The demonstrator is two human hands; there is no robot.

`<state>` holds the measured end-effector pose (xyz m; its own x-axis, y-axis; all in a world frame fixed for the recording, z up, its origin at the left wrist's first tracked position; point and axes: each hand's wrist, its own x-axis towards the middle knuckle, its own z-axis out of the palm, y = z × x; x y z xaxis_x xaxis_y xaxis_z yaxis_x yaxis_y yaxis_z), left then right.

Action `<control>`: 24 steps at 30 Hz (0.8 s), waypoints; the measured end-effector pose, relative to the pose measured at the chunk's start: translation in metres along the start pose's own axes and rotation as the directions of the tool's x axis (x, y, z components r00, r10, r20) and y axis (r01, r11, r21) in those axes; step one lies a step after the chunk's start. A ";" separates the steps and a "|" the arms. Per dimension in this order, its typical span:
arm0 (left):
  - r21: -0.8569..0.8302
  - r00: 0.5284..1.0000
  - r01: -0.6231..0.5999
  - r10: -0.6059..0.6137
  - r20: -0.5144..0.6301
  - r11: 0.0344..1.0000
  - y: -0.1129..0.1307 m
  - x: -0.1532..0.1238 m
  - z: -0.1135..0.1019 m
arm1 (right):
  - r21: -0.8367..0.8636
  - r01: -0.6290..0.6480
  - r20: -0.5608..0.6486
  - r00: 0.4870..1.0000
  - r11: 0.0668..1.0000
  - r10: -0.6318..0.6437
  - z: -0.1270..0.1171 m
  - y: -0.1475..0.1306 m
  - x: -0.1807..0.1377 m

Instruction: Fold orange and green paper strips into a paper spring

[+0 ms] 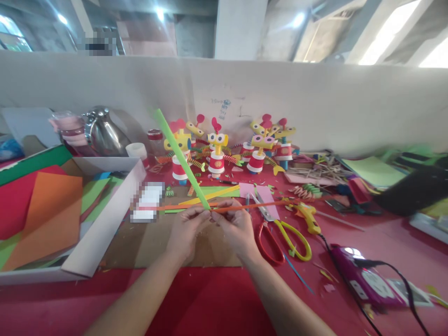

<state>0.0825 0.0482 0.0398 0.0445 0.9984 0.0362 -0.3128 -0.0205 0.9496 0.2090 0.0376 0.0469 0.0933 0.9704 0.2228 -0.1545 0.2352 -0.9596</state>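
Note:
My left hand (189, 228) and my right hand (234, 226) meet over a brown cardboard sheet (150, 245), fingertips close together. Pinched at its lower end in my left fingers, a light green paper strip (182, 161) slants up to the left. Between my right thumb and fingers runs an orange paper strip (268, 204), stretching out to the right. The two strips meet at my fingertips; how they are joined there is hidden. Just right of my right hand lie scissors (280, 235) with one red and one yellow handle.
Several paper-cup figures (217, 161) stand behind my hands. A white box (105, 219) of coloured paper is at left, near a steel jug (105, 130). At right lie a yellow glue gun (310, 218) and a purple power strip (367, 280) with black cables.

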 end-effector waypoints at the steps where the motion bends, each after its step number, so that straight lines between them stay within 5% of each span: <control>1: -0.009 1.000 -0.009 0.009 -0.008 1.000 -0.001 0.001 0.000 | -0.004 -0.008 0.014 1.000 1.000 0.008 -0.001 0.000 0.001; 5: -0.057 0.994 -0.065 0.059 -0.095 0.996 -0.002 0.003 -0.001 | -0.235 0.121 0.069 0.992 0.964 -0.108 -0.007 0.002 0.005; 10: 0.036 0.981 -0.104 0.109 -0.161 0.994 0.000 0.003 -0.003 | -0.590 0.173 0.036 0.981 0.789 -0.189 -0.014 0.004 0.005; 15: -0.079 0.991 -0.056 0.046 -0.125 0.995 -0.006 0.000 0.000 | -0.361 0.270 0.149 0.962 0.893 -0.231 -0.004 0.003 0.001; 19: -0.256 0.996 0.007 -0.029 -0.082 0.967 -0.009 -0.002 0.004 | -0.149 0.141 0.058 0.989 0.979 -0.133 0.002 0.007 -0.001; 24: -0.320 0.998 0.020 -0.037 -0.049 0.947 -0.008 -0.002 0.006 | -0.086 0.182 0.014 0.983 0.979 -0.182 0.000 0.010 -0.001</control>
<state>0.0901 0.0464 0.0343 0.0094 0.9999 -0.0145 -0.5989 0.0172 0.8007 0.2069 0.0389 0.0372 0.1063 0.9121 0.3959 -0.0495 0.4025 -0.9141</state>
